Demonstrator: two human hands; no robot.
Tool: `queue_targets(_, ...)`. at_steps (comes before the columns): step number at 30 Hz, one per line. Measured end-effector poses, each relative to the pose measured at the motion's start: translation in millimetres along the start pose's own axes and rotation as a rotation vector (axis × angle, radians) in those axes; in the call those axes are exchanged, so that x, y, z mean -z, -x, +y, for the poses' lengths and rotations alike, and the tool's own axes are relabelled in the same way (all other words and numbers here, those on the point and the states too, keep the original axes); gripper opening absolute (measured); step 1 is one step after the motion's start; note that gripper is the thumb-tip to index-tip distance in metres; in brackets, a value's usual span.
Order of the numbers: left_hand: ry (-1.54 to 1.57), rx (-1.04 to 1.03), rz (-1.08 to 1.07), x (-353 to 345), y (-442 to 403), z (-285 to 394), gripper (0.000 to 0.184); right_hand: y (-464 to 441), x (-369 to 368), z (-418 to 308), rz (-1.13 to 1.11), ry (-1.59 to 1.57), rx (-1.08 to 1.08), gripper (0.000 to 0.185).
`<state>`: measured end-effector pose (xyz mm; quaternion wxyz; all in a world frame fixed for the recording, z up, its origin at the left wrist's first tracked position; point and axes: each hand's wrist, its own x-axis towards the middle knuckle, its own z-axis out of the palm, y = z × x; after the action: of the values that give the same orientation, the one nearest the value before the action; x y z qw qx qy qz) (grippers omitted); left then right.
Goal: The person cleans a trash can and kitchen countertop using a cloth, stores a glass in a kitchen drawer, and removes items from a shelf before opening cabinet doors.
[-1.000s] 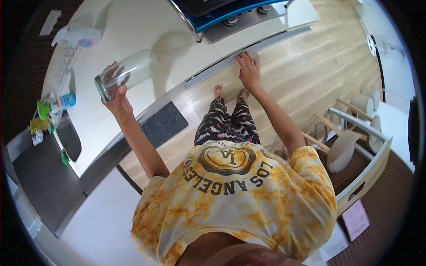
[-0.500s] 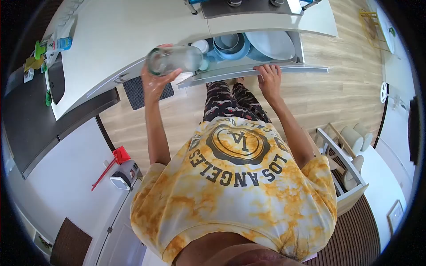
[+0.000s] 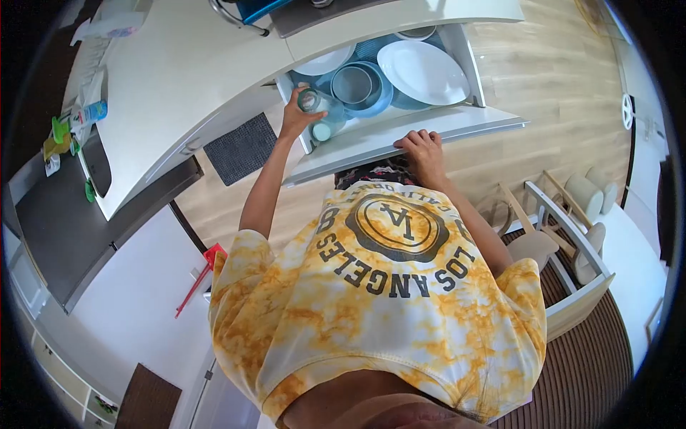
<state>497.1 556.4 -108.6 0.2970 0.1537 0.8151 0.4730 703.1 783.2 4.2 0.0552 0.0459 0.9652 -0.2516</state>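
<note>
My left hand point(image 3: 296, 116) is closed around a clear glass jar point(image 3: 311, 100). It holds the jar inside the left end of an open drawer point(image 3: 471, 120). Just below the jar is a small pale round container point(image 3: 321, 131); whether the two touch I cannot tell. To the right of the jar, a grey bowl point(image 3: 351, 84) sits within a larger blue bowl point(image 3: 382, 100). Beyond them lies a white oval plate point(image 3: 424, 71). My right hand point(image 3: 423, 151) has its fingers hooked over the top edge of the drawer front.
Above the drawer runs a white countertop point(image 3: 193, 64), with a dish rack point(image 3: 246, 21) at its far edge. A dark mat point(image 3: 241, 149) lies on the floor to the left. Chairs point(image 3: 532, 243) stand behind on the right.
My left hand has lowered the glass jar from over the counter's edge into the drawer. The drawer is pulled farther out toward me, with my right hand still on its front.
</note>
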Motion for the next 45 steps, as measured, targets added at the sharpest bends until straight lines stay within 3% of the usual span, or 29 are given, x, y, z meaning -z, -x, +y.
queue_targets(3,0.043,-0.061,-0.099,-16,-7,-12,0.073,-14,31,15,-0.329,-0.192,-0.050,0.026)
queue_targets(4,0.080,-0.100,-0.123,5,2,-30,0.073,-26,17,-2,-0.350,-0.308,-0.089,0.031)
queue_targets(6,0.031,-0.073,-0.084,1,6,-19,0.070,-55,-4,30,-0.386,-0.554,-0.164,0.040)
queue_targets(14,-0.078,-0.164,0.333,-18,-7,8,0.064,-171,-119,125,-0.160,-0.066,-0.141,0.030)
queue_targets(19,-0.080,-0.165,0.342,-27,-1,25,0.063,-208,-162,134,-0.376,0.433,0.095,0.031)
queue_targets(22,-0.079,-0.150,0.293,-31,-4,38,0.063,-215,-147,128,-0.661,0.543,0.071,0.028)
queue_targets(26,0.004,-0.143,0.219,-33,-13,63,0.060,-207,-144,128,-0.622,0.533,0.052,0.026)
queue_targets(27,-0.041,-0.235,0.231,-36,-25,57,0.057,-205,-145,127,-0.610,0.520,0.021,0.026)
queue_targets(29,0.350,-0.068,0.150,-52,-34,67,0.060,-202,-145,126,-0.600,0.511,-0.006,0.027)
queue_targets(31,0.254,-0.223,0.079,-69,-60,37,0.060,-197,-138,129,-0.612,0.530,-0.003,0.027)
queue_targets(33,0.130,-0.302,0.108,-89,-87,26,0.058,-182,-156,137,-0.468,0.525,0.050,0.027)
queue_targets(35,-0.271,-0.438,0.195,-100,-100,40,0.057,-170,-151,144,-0.383,0.456,0.122,0.032)
queue_targets(38,-0.182,-0.400,0.157,-123,-121,30,0.060,-137,-139,159,-0.098,0.159,0.185,0.038)
queue_targets(39,-0.085,-0.264,0.057,-125,-119,36,0.061,-125,-137,158,-0.048,0.001,0.076,0.050)
queue_targets(42,-0.108,-0.259,0.090,-140,-139,26,0.061,-107,-130,179,0.102,0.135,-0.175,0.057)
queue_targets(45,0.130,-0.053,-0.057,-151,-162,1,0.054,-111,-122,230,0.413,0.305,-0.409,0.058)
